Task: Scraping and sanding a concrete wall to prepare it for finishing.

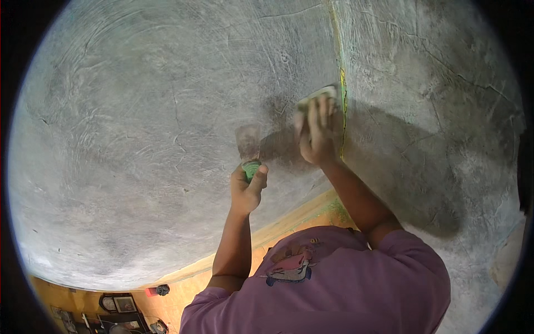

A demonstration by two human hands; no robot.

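My left hand [244,196] grips the green handle [251,169] of a putty knife. The knife's stained, flat blade [248,141] points up in front of a grey plastered wall [137,129]; whether it touches is unclear. Higher up and to the right, my right hand [319,140] holds a pale, flat pad [323,93] against the same wall, fingers spread over it. Hand and pad are blurred, so the pad's exact kind cannot be told. Just right of the pad runs the wall corner [343,100], a line with yellow and green paint showing.
A second grey wall [421,79] with cracks meets the first at the right. Below lie a yellowish skirting [292,215] and an orange tiled floor [179,307]. A red object [150,292] with a dark bundle [162,289] sits near the wall; picture frames [125,304] show at lower left.
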